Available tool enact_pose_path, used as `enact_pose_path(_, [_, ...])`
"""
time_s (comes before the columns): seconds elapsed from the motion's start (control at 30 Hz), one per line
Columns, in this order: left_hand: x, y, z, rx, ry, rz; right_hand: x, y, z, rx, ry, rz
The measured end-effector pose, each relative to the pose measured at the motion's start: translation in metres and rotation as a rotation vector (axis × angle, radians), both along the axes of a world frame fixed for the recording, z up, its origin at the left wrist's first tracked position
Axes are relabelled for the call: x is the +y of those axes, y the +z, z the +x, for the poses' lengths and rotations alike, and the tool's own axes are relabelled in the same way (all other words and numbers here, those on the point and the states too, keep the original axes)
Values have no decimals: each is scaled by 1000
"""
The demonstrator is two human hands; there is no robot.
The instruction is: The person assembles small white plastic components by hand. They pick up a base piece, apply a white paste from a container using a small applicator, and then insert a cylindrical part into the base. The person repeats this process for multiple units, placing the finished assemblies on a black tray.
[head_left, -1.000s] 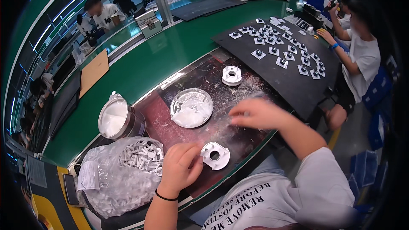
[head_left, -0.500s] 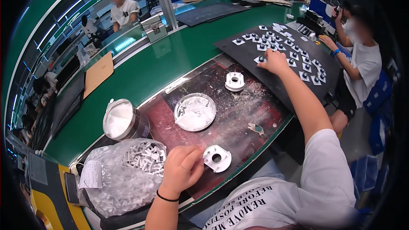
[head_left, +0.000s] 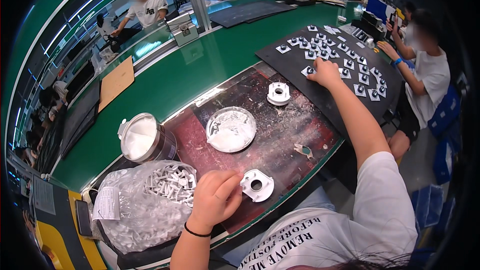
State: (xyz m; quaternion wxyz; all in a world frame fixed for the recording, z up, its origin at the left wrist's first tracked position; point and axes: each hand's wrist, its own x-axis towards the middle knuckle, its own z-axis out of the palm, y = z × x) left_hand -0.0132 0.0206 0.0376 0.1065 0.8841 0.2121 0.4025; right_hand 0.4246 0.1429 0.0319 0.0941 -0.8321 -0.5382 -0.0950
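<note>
My right hand [head_left: 327,72] reaches onto the black board [head_left: 295,77], thumb and fingertips closing at the edge of a small white square piece with a dark round part [head_left: 308,71]. Similar pieces [head_left: 350,63] lie spread over the board. My left hand [head_left: 216,197] is closed in a pinch, its fingertips against the left edge of a white plastic housing [head_left: 263,193] with a round hole. Whatever those fingers hold is hidden. Another white housing [head_left: 278,93] stands farther back on the stained work surface.
A clear bag of white plastic pegs [head_left: 172,182] lies left of my left hand. Behind it stands an open tin of white paste [head_left: 142,137]; a round dish of white paste [head_left: 231,130] sits mid-surface. A co-worker [head_left: 425,75] sits at the right beyond the board.
The whole view has shifted slightly. My right hand's fingers have drawn in closer to the square piece, which stays on the board. My left hand keeps its pinch beside the housing.
</note>
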Motion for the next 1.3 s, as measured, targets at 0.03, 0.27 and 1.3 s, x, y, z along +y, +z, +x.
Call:
enact_pose_path(0.03, [0, -1, 0, -1, 0, 1, 0, 0, 0, 5, 2, 6])
enact_pose_path(0.27, [1, -1, -1, 16, -22, -16, 1, -8, 0, -30, 25, 40])
enact_pose_path(1.3, [-15, -2, -3, -222, -54, -741, -135, 43, -229, 665, 1248, 325])
